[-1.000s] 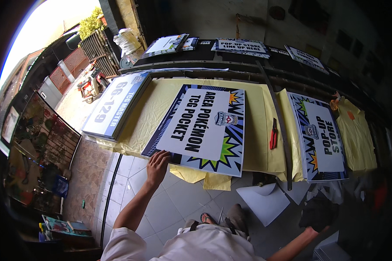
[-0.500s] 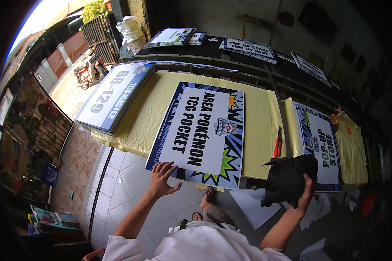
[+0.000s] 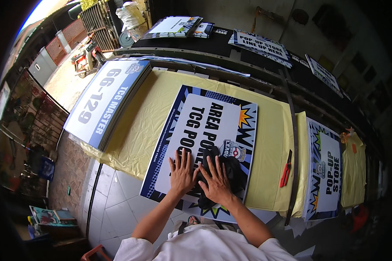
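Observation:
A large printed sign board [image 3: 248,130] with a white panel, dark letters and a blue comic-burst border lies before me. My left hand [image 3: 182,173] rests flat on its white panel, fingers spread. Just beside it, my right hand [image 3: 216,182] presses with spread fingers on a bunched black cloth [image 3: 236,171]. The cloth lies on the board and hides some of its lettering and badge. Under the board is a table covered in creased yellow sheeting [image 3: 130,130].
A stack of blue-and-white boards [image 3: 104,100] stands at the left end. On the right lie a red-handled cutter [image 3: 285,174], a long dark metal bar [image 3: 289,108] and another sign board [image 3: 324,172]. More signs [image 3: 261,45] rest on a black surface behind. Outside stands a motorbike [image 3: 87,58].
My right hand has brought the black cloth leftward from the table's right edge onto the sign and spread its fingers over it. My left hand has moved from the sign's near edge onto its panel.

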Motion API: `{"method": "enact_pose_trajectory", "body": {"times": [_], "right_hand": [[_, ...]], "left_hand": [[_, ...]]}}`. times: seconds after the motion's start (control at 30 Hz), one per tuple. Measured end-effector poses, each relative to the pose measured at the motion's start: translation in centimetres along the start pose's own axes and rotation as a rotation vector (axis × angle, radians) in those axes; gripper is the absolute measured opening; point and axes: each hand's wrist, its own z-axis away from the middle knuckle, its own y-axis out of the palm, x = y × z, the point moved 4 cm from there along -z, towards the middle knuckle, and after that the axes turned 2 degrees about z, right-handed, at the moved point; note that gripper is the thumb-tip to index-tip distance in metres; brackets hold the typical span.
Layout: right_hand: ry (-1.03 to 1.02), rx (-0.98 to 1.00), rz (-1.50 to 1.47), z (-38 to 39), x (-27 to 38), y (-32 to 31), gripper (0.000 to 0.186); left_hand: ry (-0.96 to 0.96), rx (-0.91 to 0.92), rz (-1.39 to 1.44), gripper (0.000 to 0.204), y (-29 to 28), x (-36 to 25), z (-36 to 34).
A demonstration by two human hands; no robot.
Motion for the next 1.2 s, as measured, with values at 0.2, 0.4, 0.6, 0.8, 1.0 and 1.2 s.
{"method": "enact_pose_trajectory", "body": {"times": [0.2,0.4,0.6,0.8,1.0,1.2], "right_hand": [[0.075,-0.167,0.121,-12.0,-12.3,1.0,0.052],[0.210,-0.346,0.285,-19.8,-26.6,-2.5,0.054],[0.060,0.113,0.020,-4.9,-3.6,1.5,0.063],[-0.049,0.191,0.015,-3.4,-4.4,1.4,0.073],[0.387,-0.352,0.416,-18.7,-25.3,-1.8,0.063],[0.024,0.080,0.086,-8.1,-0.4,3.8,0.073]], "left_hand": [[-0.075,0.135,-0.001,0.078,-2.0,0.3,0.3],[-0.033,0.200,0.035,0.077,-1.8,-1.3,-1.9],[-0.152,0.186,0.070,0.064,-2.2,0.2,-0.6],[-0.115,0.197,0.080,0.063,-1.6,0.5,-0.7],[-0.018,0.170,0.110,0.062,-2.1,-0.9,-1.7],[-0.145,-0.092,0.603,0.079,-2.2,2.3,0.2]]}}
